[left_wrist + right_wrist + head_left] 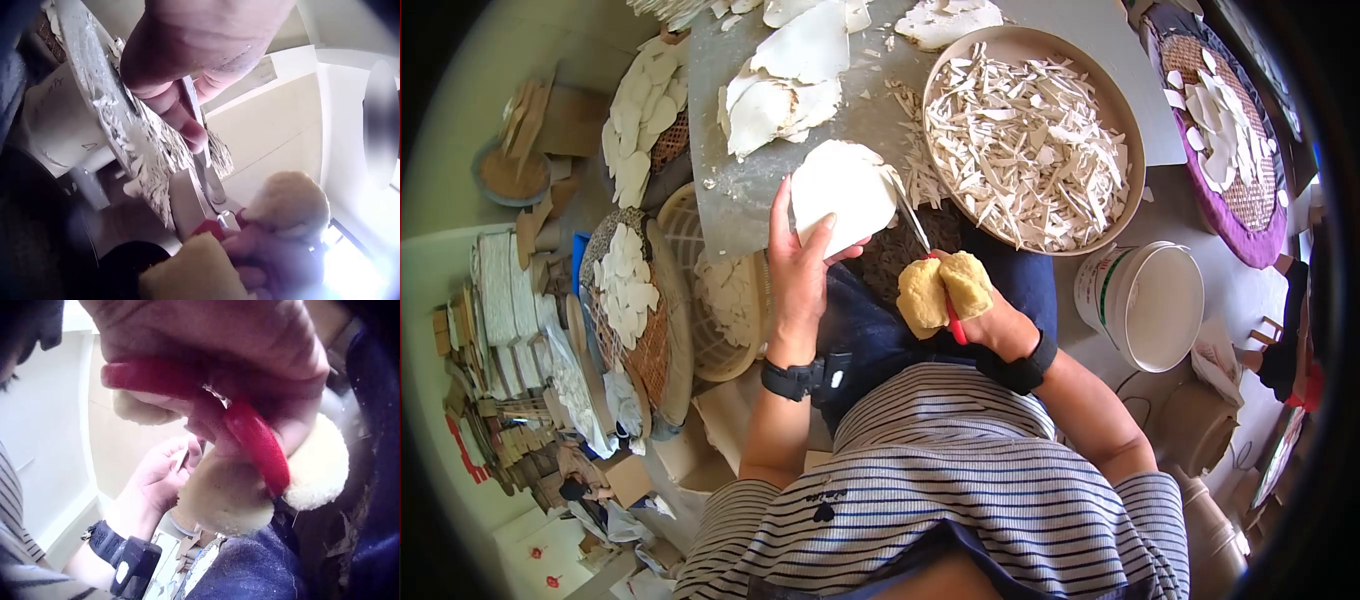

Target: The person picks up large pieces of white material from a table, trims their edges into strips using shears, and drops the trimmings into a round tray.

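Observation:
In the head view my left hand (798, 285) pinches a flat white piece (843, 195) between thumb and fingers; the left wrist view shows it edge-on in the left hand (200, 56). My right hand (1000, 325) grips red-handled scissors (955, 322), whose blades reach the right edge of the white piece. Yellow foam-like pads (966, 282) surround the fingers and handles. In the right wrist view the right hand (219, 337) curls round the red handles (256, 447), and the left hand (164, 475) is beyond it.
A round tray (1135, 185) of white strips rests on the grey table (735, 210), right of the hands. Flat white pieces (800, 50) lie stacked at the back. A white bucket (1100, 285) stands at the right; woven baskets (665, 350) with more pieces are at the left.

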`<act>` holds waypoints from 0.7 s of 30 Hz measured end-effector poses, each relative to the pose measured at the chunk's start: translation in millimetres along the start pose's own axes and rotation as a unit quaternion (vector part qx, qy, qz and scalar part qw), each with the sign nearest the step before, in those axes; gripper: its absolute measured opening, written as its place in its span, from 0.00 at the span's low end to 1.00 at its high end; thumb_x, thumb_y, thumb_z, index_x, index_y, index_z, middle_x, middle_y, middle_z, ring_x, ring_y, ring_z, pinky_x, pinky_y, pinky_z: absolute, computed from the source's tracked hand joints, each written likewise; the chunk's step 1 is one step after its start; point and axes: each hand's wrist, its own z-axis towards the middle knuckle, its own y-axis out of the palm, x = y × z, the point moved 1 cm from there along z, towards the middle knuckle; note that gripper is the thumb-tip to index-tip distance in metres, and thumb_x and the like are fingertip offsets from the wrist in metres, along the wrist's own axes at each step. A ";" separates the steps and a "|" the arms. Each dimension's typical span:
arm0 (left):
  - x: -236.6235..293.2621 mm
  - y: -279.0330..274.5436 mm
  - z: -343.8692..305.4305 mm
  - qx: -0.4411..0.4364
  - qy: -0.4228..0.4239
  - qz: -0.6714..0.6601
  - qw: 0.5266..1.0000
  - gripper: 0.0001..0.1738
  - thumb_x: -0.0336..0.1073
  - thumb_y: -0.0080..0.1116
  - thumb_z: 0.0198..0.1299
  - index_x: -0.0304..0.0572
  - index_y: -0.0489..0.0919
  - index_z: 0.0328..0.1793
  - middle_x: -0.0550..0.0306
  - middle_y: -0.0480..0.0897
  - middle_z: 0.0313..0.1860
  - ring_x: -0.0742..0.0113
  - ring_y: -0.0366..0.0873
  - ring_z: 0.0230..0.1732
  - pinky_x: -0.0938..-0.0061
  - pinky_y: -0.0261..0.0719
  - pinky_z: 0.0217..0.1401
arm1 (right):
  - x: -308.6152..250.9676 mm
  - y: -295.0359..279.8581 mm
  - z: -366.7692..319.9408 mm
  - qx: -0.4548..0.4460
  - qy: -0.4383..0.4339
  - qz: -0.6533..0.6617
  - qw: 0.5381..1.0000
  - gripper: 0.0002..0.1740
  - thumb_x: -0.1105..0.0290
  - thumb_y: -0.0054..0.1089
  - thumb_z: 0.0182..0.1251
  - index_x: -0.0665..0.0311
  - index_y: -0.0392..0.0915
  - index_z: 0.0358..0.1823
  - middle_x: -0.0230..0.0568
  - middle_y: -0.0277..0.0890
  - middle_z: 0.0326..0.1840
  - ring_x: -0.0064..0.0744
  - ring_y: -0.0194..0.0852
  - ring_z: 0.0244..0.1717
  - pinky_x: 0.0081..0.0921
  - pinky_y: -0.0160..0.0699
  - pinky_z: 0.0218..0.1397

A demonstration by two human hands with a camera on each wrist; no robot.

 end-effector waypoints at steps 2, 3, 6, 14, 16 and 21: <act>4.3 -2.6 0.9 -0.038 -0.023 0.018 0.999 0.37 0.26 0.50 0.60 0.45 0.48 0.74 0.42 0.72 0.56 0.55 0.82 0.39 0.74 0.85 0.31 | 3.8 -3.8 3.6 -0.024 -0.024 -0.030 0.999 0.10 0.73 0.57 0.59 0.63 0.74 0.42 0.42 0.76 0.41 0.41 0.76 0.43 0.30 0.75 0.47; 4.1 -2.9 0.8 -0.032 -0.022 0.014 0.999 0.37 0.26 0.51 0.60 0.44 0.48 0.74 0.43 0.73 0.55 0.55 0.83 0.38 0.74 0.85 0.31 | 6.2 -5.4 4.8 -0.035 -0.035 -0.045 0.998 0.10 0.73 0.57 0.58 0.63 0.74 0.42 0.42 0.76 0.41 0.41 0.76 0.43 0.30 0.75 0.48; 3.0 -2.7 1.5 -0.026 -0.021 0.011 0.999 0.38 0.26 0.51 0.60 0.41 0.47 0.74 0.43 0.75 0.53 0.56 0.83 0.36 0.74 0.85 0.31 | 11.3 2.6 -0.1 -0.004 -0.015 -0.002 1.000 0.13 0.70 0.60 0.56 0.62 0.74 0.44 0.43 0.76 0.41 0.42 0.75 0.44 0.30 0.74 0.49; 8.4 -11.5 6.6 -0.088 -0.057 0.040 0.994 0.37 0.26 0.52 0.59 0.41 0.49 0.74 0.43 0.76 0.52 0.56 0.83 0.36 0.75 0.85 0.30 | 4.6 -4.7 -0.9 -0.032 -0.022 -0.011 0.999 0.16 0.70 0.61 0.55 0.62 0.74 0.46 0.41 0.77 0.42 0.40 0.75 0.45 0.29 0.74 0.51; 8.6 -15.1 7.8 -0.092 -0.068 0.047 0.992 0.38 0.27 0.52 0.59 0.43 0.49 0.74 0.44 0.75 0.54 0.56 0.83 0.36 0.76 0.84 0.28 | 7.0 -3.7 -2.7 -0.022 -0.031 -0.034 0.999 0.15 0.70 0.61 0.55 0.62 0.74 0.45 0.41 0.77 0.41 0.40 0.75 0.45 0.29 0.74 0.50; 9.2 -15.7 9.7 -0.095 -0.070 0.037 0.992 0.38 0.27 0.52 0.58 0.43 0.49 0.74 0.44 0.76 0.52 0.57 0.83 0.35 0.77 0.84 0.26 | 5.0 -0.5 -6.5 -0.001 0.027 0.075 0.997 0.15 0.70 0.60 0.56 0.62 0.74 0.45 0.41 0.76 0.41 0.40 0.75 0.45 0.29 0.74 0.50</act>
